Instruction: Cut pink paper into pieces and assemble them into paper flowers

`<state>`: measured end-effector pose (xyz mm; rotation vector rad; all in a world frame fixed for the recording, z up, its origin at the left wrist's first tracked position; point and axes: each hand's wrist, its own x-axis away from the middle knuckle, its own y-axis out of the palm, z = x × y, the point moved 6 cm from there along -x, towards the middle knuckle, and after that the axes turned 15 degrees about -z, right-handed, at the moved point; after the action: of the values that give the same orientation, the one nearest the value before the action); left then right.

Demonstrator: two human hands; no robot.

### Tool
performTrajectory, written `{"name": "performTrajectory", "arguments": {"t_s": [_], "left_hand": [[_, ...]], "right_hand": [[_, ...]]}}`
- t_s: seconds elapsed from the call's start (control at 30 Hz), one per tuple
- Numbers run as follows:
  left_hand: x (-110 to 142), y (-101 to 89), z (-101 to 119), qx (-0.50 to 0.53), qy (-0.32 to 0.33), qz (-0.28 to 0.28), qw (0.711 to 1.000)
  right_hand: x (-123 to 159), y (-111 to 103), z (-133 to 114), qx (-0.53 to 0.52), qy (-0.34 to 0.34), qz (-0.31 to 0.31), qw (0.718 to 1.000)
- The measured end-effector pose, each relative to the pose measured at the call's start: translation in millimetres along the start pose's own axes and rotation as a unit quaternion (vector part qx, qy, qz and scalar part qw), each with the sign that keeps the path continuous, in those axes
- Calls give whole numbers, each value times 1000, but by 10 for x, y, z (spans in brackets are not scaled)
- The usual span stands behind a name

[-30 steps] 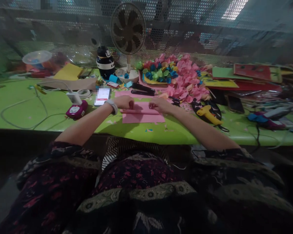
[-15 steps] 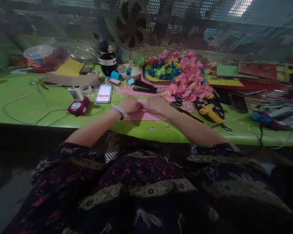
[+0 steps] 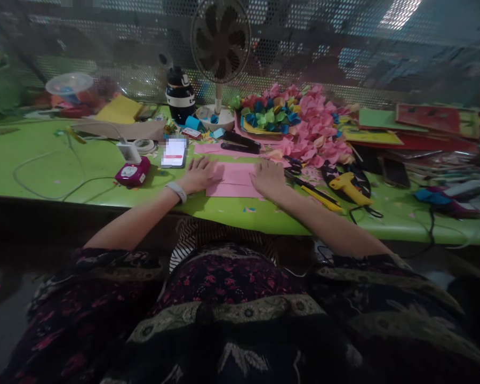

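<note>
A sheet of pink paper (image 3: 235, 181) lies on the green table (image 3: 208, 213), with a fold or edge line running across it. My left hand (image 3: 201, 175) rests on its left side with the fingers stretched out. On the right side, my right hand (image 3: 269, 178) lies with its fingers spread over the paper's edge. Just beyond the sheet is a black stapler (image 3: 240, 142) on a strip of pink paper. A yellow-and-black cutter (image 3: 322, 199) and dark-handled scissors (image 3: 293, 166) lie right of my right hand.
A phone (image 3: 174, 152) and a purple socket box (image 3: 133, 172) stand to the left. A fan (image 3: 220, 40) and a dark bottle (image 3: 180, 97) are at the back. Pink paper flowers (image 3: 316, 125) are heaped behind, and a yellow glue gun (image 3: 350, 188) lies right.
My hands were close together at the middle of the pink paper. They have moved apart to its left and right sides, uncovering its middle. The view has shifted slightly.
</note>
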<state>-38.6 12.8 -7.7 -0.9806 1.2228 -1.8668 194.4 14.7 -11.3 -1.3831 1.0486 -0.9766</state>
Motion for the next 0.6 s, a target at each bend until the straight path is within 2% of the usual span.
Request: {"name": "performTrajectory", "arguments": {"t_s": [0.13, 0.27, 0.37, 0.5, 0.6], "left_hand": [[84, 1, -194, -6, -41, -65, 997], [183, -34, -276, -11, -77, -106, 991], [201, -37, -314, -7, -74, -113, 991], [192, -20, -390, -4, -63, -120, 991], [191, -29, -421, -8, -59, -115, 992]], "right_hand": [[143, -69, 71, 35, 32, -38, 998], [248, -155, 53, 113, 40, -70, 990], [278, -172, 41, 141, 23, -83, 986], [299, -171, 88, 161, -11, -69, 985], [284, -247, 95, 177, -45, -72, 980]]}}
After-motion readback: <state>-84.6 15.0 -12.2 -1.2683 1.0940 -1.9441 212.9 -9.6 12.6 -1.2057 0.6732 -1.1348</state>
